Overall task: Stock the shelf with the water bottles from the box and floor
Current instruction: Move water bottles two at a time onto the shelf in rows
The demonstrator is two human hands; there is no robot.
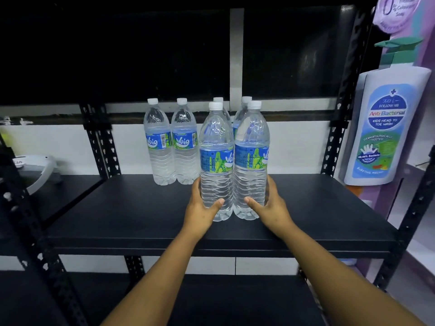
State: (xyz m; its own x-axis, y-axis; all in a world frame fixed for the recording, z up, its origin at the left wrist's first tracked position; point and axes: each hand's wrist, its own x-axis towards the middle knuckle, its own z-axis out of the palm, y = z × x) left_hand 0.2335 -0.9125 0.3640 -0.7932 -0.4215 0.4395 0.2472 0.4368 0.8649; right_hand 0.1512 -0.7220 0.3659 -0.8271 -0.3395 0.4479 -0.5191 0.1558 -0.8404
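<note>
Standing upright on black shelf (pixel 141 222): six water bottles. Front-left bottle (pixel 216 161) gripped low by left hand (pixel 202 208); front-right bottle (pixel 251 161) gripped low by right hand (pixel 270 205). Both touching. Four bottles (pixel 173 142) ranged behind.

"Waig" on bottle labels (pixel 159 141); "Anti-Bacterial" display (pixel 386 128)

Two rear bottles (pixel 244 107) mostly hidden
</note>
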